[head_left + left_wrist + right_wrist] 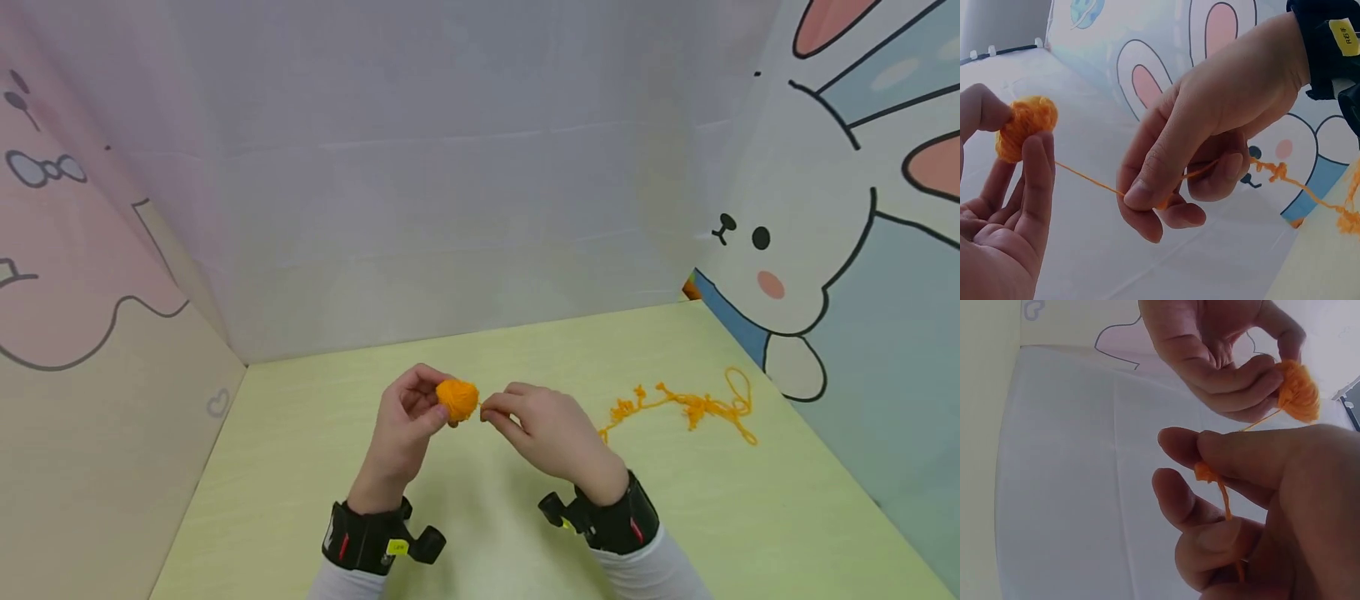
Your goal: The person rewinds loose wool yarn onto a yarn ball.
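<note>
Pale tbl (247, 483), knotty yarn (697, 407) part-hidden by R hand (555, 429) (pinched on strand (1088, 178)), L hand (401, 429) clamped on ball (458, 400)

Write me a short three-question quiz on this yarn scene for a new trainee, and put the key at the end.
1. Which hand holds the ball of orange yarn?

2. True or false: in the left wrist view, the yarn strand leaving the ball droops in a slack loop.

3. In the head view, on which part of the table does the loose, knotted yarn lie?
A) The left side
B) The near middle, at the bottom of the picture
C) The right side

Key:
1. The left hand.
2. False; it runs straight to the right hand, which pinches it.
3. C
</note>
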The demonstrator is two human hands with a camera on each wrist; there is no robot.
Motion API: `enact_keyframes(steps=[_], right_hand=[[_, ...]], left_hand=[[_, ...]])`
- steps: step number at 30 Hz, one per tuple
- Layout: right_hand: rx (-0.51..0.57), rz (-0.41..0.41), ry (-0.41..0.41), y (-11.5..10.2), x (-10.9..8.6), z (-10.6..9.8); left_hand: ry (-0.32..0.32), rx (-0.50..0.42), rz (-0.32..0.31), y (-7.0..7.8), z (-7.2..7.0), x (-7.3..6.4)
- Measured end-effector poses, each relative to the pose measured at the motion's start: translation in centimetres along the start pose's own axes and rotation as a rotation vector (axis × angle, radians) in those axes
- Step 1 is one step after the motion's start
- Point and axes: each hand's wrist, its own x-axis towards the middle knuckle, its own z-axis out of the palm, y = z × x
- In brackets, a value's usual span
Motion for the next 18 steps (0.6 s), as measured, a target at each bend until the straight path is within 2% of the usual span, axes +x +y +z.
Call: enact_keyframes(steps=[4,7,10,13,18], right_hand=[[0.003,-0.026,-0.027,-0.5,-0.1,0.2],[0.005,-0.048,-0.052,-0.8,-0.1,0.3],[0.004,-0.073,-0.073,-1.0,-0.1,0.2],[0.004,-0.091,-0.068,-1.1,-0.2,0.0],[0.013,-0.123,0.014,-1.2,-0.3,-0.5]], left_hand=[[0.164,0.016,-0.033,-0.3,-0.1,0.1],[0.291,0.075,-0.073,-0.8,0.0,0.4],[0.375,0.148,-0.104,-1.4,-0.2,0.7],[0.406,0.203,-0.115,-2.1,-0.5,0.9],[0.398,0.287,-0.118,-2.5,-0.8,0.9]])
